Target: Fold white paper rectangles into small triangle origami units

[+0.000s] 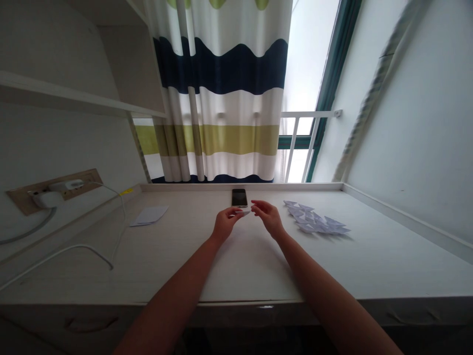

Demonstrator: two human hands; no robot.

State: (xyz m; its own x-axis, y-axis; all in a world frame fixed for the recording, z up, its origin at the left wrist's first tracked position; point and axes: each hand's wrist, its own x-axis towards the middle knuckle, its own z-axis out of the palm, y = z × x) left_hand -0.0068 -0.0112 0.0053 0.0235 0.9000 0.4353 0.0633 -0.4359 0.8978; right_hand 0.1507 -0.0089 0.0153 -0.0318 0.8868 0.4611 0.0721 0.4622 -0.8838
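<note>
Head view: left of the phone [239,197] lies a white paper sheet [150,215]. Just below the phone, the left hand [226,223] pinches what seems a small paper piece [244,213] between its fingertips [236,213]; the right hand [268,218] hangs half-open, holding nothing. Right of the phone sit folded paper pieces [314,217].

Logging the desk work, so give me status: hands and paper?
Left hand pinching small white paper. Right hand beside it, empty. Phone just ahead; folded paper pieces right.

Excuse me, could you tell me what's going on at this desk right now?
A person at a white desk is working with both hands. Their left hand pinches a small piece of white paper, and their right hand is open beside it. A smartphone lies just ahead, with small folded paper shapes clustered to the right.
</note>
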